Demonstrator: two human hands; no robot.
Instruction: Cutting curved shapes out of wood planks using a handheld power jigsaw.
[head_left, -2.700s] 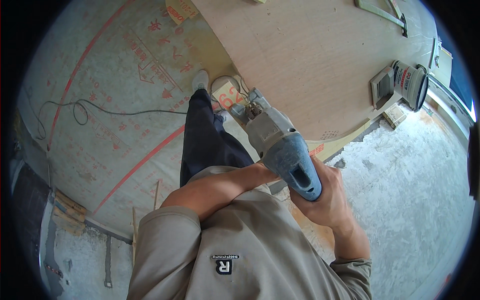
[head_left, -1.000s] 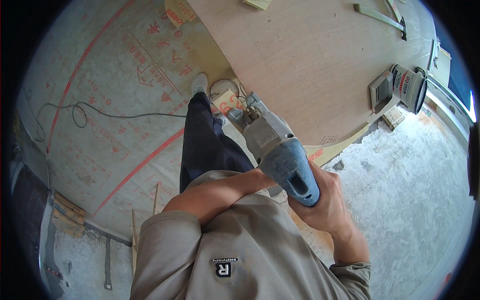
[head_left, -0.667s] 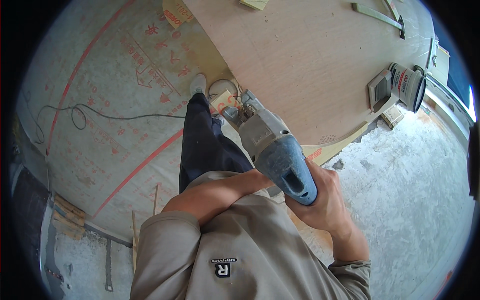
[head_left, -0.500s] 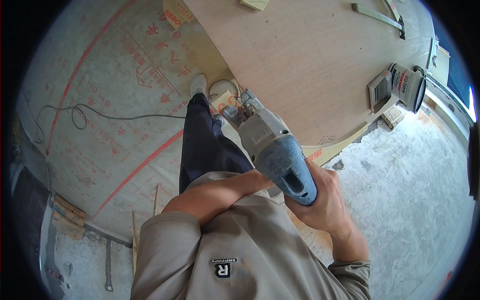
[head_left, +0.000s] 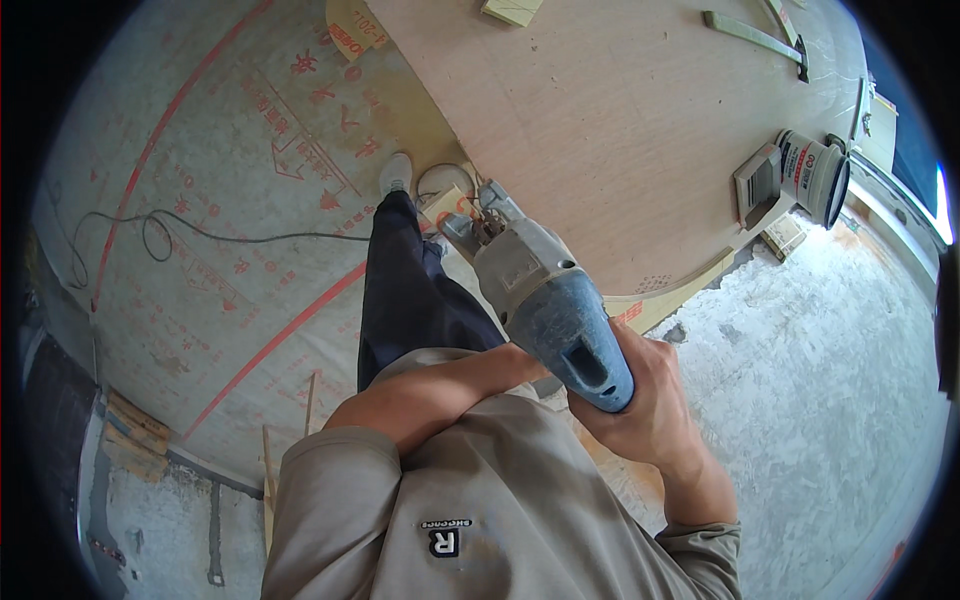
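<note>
At frame centre, I judge the power tool point(head_left: 545, 298) heavy and rigid, best held by the blue handle point(head_left: 614, 362) my right grip point(head_left: 650, 395) clasps, my left grip's hold hidden.

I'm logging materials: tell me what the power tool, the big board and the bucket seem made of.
Power tool: scuffed matte blue shell, probably plastic; dull grey front housing, perhaps cast metal. Big board: apparently bare plywood, with faint grain on its pale pinkish face. Bucket: likely plastic, its white wall smooth and printed.
</note>
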